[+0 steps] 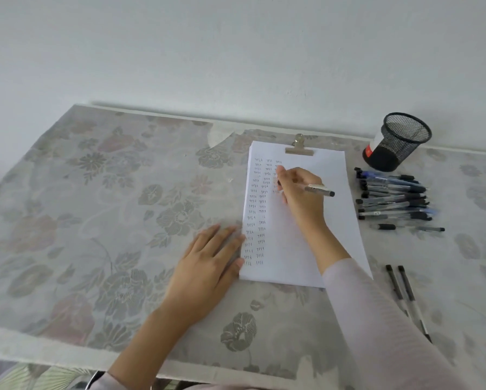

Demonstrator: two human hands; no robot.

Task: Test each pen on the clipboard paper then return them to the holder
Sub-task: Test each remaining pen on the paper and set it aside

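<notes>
Right forearm, in a pale pink sleeve [382, 319], extends from the lower edge up across the paper [306, 237]. The right hand [301, 192] is curled; thumb and fingers clamp a pen [319, 190], tip down on the sheet at the third column of small handwritten marks, black cap end pointing right.

The left hand [208, 266] lies flat, palm down, on the tablecloth [95, 192]. Its fingers are straight and slightly spread, with the fingertips touching the left edge of the paper.

The paper is white and rectangular, held at the top by a metal clip [299, 149].

The holder [399, 139] is a black wire-mesh cup at the far right, near the wall. Between it and the paper's right edge lies a loose pile of pens [393, 198], with dark and clear barrels. Two more pens [405, 296] lie side by side at the near right.

The tablecloth is woven, pale, with a floral pattern.
</notes>
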